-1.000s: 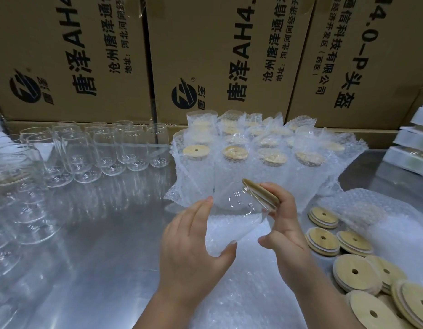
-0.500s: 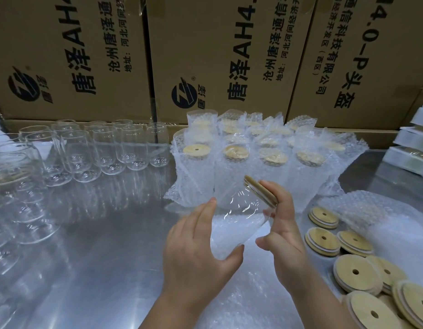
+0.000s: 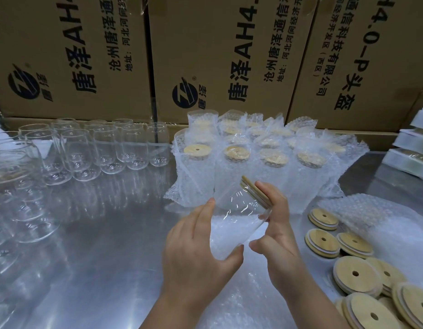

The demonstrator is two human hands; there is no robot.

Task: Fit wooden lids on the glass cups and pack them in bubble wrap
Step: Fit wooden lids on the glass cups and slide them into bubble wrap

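A clear glass cup (image 3: 236, 217) is held tilted above the table, its mouth pointing up and right. My left hand (image 3: 196, 252) wraps around the cup's base and side. My right hand (image 3: 275, 229) presses a round wooden lid (image 3: 255, 189) against the cup's mouth, fingers over the lid's top. Loose wooden lids (image 3: 355, 274) with centre holes lie on the table at the right. Bubble wrap sheets (image 3: 376, 217) lie at the right and under my hands. Several lidded cups in bubble wrap bags (image 3: 239, 167) stand behind my hands.
Rows of empty glass cups (image 3: 87, 150) fill the left and back left of the steel table (image 3: 98, 245). Large printed cardboard boxes (image 3: 217, 55) form a wall at the back. White flat packs (image 3: 414, 148) are stacked at the far right.
The cup and both hands have drifted slightly down and right, with the left hand turning a little around the cup. The right hand stays on the lid.
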